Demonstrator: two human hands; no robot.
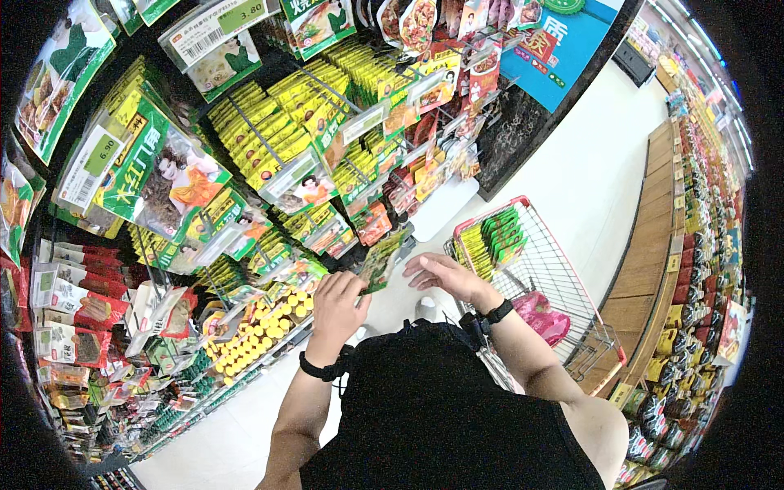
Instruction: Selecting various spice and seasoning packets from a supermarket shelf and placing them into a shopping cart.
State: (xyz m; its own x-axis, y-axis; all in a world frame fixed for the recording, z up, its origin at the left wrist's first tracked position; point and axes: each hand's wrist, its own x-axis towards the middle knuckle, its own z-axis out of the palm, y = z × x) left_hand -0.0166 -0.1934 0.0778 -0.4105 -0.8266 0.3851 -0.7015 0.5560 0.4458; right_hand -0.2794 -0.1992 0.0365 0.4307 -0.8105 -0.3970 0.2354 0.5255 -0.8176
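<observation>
Left hand (339,300) is pinching a flat green plastic seasoning packet (382,260) by its lower edge, just before the hanging rack; right hand (445,276) is hovering released beside it. Beyond, a red-rimmed wire shopping cart (539,269) is holding more green packets.

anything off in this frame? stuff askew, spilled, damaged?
Nothing spilled or visibly damaged. The left hand holds a green packet tilted, off any hook. The right hand hovers open beside it. Green and yellow packets stand on edge in the shopping cart, beside a pink bag. The hanging sachets look orderly.
</observation>
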